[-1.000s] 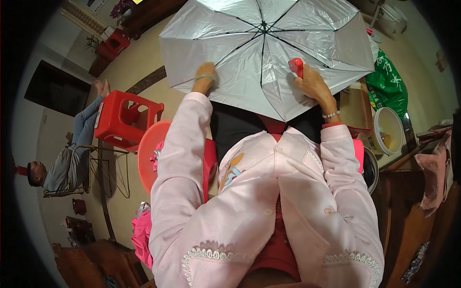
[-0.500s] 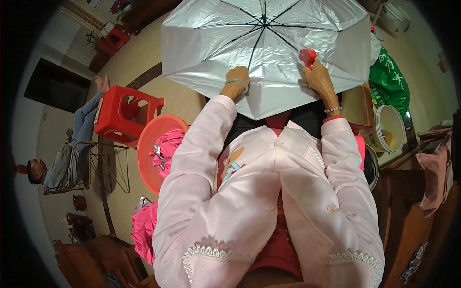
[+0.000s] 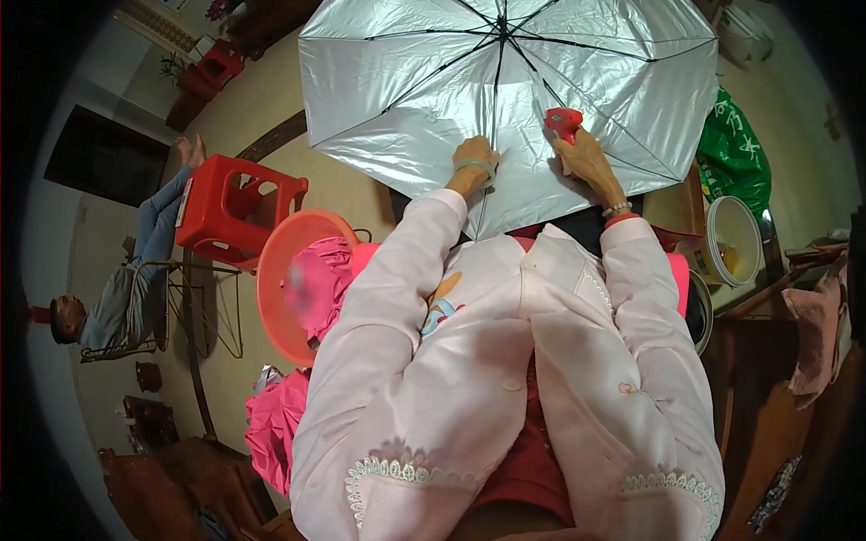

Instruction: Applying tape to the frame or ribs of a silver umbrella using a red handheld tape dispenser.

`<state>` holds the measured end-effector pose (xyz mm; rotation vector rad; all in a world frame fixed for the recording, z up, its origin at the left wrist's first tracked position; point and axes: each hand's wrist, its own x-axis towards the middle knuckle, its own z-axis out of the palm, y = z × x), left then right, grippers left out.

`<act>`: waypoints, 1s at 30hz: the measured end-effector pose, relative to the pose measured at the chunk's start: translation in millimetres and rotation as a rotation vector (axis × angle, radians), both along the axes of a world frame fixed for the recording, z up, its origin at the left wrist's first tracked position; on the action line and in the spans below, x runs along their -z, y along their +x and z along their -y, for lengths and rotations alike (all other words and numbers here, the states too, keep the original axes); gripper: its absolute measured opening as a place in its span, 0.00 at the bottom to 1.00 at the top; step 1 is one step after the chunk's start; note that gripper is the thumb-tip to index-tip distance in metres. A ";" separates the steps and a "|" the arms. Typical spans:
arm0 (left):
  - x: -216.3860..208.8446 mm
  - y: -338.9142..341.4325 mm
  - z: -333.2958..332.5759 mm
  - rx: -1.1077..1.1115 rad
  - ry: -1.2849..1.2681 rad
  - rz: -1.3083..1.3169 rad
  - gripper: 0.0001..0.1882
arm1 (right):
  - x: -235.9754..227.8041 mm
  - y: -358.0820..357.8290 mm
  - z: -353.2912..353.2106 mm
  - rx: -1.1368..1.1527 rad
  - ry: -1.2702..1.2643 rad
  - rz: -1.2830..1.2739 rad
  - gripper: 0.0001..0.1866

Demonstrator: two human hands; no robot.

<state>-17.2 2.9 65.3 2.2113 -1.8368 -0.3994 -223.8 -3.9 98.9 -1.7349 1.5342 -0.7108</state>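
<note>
Looks like a home to me, maybe a living room.
From far off, through the head camera, I see a person (image 3: 110,311) with bare feet leaning back in a thin metal chair (image 3: 168,307), a red plastic stool (image 3: 209,209), brown wooden furniture (image 3: 171,478), a little green plant (image 3: 170,65) and a big dark panel (image 3: 108,155) on the pale wall (image 3: 101,68).

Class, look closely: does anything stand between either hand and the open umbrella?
Nothing visible stands between the left hand and the open umbrella. The right hand, also over the umbrella, grips a red object; whether that separates hand from umbrella is unclear.
</note>
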 end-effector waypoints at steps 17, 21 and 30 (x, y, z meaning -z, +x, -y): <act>27.0 9.0 24.3 -0.196 -0.063 -0.343 0.10 | -3.2 56.8 -20.5 -0.056 0.662 1.007 0.14; 33.2 5.7 15.7 -0.241 0.046 -0.642 0.10 | 12.9 62.0 -18.1 -0.045 0.693 0.985 0.13; 28.5 -1.5 1.1 -0.347 -0.045 -0.881 0.09 | 14.2 76.6 -23.8 0.018 0.716 0.922 0.11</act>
